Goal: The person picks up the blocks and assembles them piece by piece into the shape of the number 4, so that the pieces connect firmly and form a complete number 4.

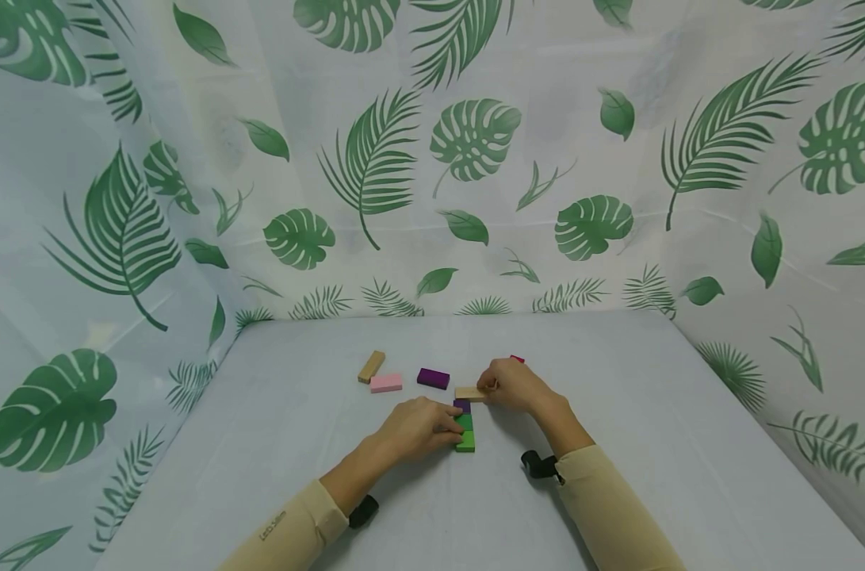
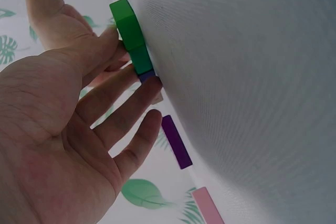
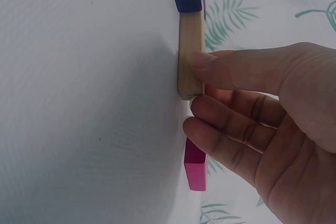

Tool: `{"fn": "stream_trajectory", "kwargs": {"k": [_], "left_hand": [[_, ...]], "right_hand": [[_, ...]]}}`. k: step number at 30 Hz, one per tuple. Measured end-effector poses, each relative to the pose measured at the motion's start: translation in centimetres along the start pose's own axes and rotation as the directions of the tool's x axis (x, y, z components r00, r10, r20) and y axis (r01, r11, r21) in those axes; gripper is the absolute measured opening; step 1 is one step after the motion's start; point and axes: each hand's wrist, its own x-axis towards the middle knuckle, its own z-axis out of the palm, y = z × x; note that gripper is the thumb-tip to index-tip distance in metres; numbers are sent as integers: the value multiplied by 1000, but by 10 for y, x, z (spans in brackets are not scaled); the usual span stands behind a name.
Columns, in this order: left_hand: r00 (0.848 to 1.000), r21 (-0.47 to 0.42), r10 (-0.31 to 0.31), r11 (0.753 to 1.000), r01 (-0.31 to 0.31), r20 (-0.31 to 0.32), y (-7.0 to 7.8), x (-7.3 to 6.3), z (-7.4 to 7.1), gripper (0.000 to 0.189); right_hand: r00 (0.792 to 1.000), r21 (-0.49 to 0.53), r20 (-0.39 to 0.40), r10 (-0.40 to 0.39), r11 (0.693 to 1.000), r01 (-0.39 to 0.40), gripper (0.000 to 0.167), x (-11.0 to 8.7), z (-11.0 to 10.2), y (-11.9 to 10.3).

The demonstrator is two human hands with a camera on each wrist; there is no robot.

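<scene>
Two green blocks (image 1: 465, 432) and a dark blue-purple block (image 1: 462, 406) lie end to end in a row. My left hand (image 1: 419, 428) is at the left side of this row, its fairly straight fingers and thumb touching the blocks. Across the row's far end lies a plain wooden block (image 1: 469, 392), flat on the table. My right hand (image 1: 512, 384) pinches its right part; in the right wrist view the thumb rests on the wooden block (image 3: 190, 51) and the index finger is partly hidden behind it.
Beyond the hands lie a purple block (image 1: 433, 378), a pink block (image 1: 386, 384) and another wooden block (image 1: 372, 366). A red-pink block (image 3: 196, 171) sits behind my right hand. The white table (image 1: 296, 444) meets leaf-printed cloth walls (image 1: 403, 262).
</scene>
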Motion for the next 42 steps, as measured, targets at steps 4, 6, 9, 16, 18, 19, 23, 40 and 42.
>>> {"fn": "stream_trajectory", "kwargs": {"k": [4,6,9,16,18,19,23,40,42], "left_hand": [[1000,1,2,1000,-2,-4,0,0,0,19],[1000,-1,2,1000,-2,-6,0,0,0,19],[1000,-4,1,1000,-1,-7,0,0,0,19],[1000,-5,-5,1000,5,-6,0,1,1,19],[1000,-7,-8,1000,8,-6,0,1,1,19],[1000,-9,-10,1000,10,-6,0,1,1,19],[1000,-13,-11,1000,11,-7,0,1,2,18],[1000,-7,-6,1000,6,-11,1,0,1,18],[1000,-8,-3,1000,3,-12,0,0,1,18]], "right_hand": [[1000,-7,1,-4,1000,4,18,0,1,0],[1000,-7,1,-1,1000,1,17,1,1,1],[1000,0,3,0,1000,0,17,1,1,1],[1000,7,11,-21,1000,21,16,0,0,0],[1000,9,13,-22,1000,22,16,0,0,0],[1000,9,14,-21,1000,21,16,0,0,0],[1000,12,11,-16,1000,16,17,0,-1,-1],[999,15,34,13,1000,-13,18,-1,-1,-2],[999,15,34,18,1000,-18,18,-1,-1,-2]]}}
